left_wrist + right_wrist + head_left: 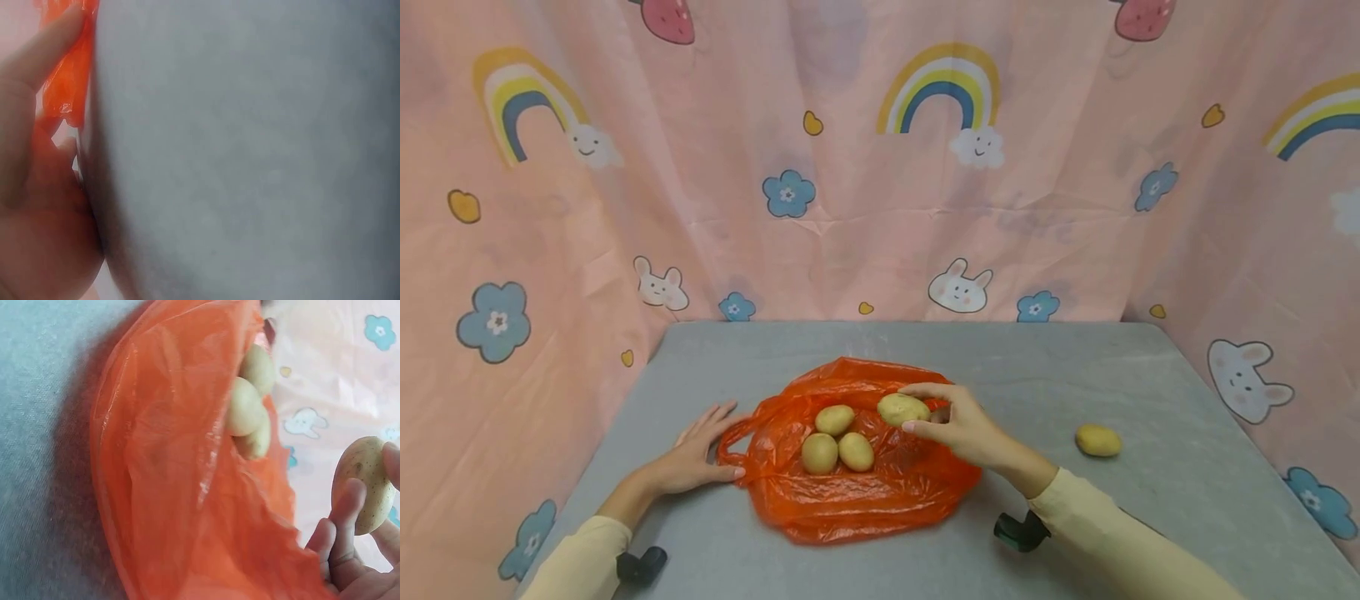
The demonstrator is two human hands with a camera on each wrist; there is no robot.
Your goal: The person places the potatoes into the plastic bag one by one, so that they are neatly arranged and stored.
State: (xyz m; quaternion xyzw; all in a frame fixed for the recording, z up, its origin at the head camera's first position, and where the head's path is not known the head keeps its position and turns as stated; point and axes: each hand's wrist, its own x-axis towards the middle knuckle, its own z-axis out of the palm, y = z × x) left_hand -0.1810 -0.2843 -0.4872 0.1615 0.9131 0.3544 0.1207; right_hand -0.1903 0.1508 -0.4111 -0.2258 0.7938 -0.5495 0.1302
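Note:
An orange-red plastic bag lies spread on the table, its opening showing three potatoes grouped inside. My right hand holds another potato above the bag's right part, pinched between thumb and fingers. That same potato appears up close in the right wrist view, clear of the bag. At the bag's left end, my left hand rests with fingers stretched out, touching the handle loop. In the left wrist view its thumb lies against the orange plastic.
One more potato lies on the grey table, right of the bag. A pink curtain with rainbows, rabbits and flowers hangs around the back and sides. Dark wrist-worn devices sit under both forearms.

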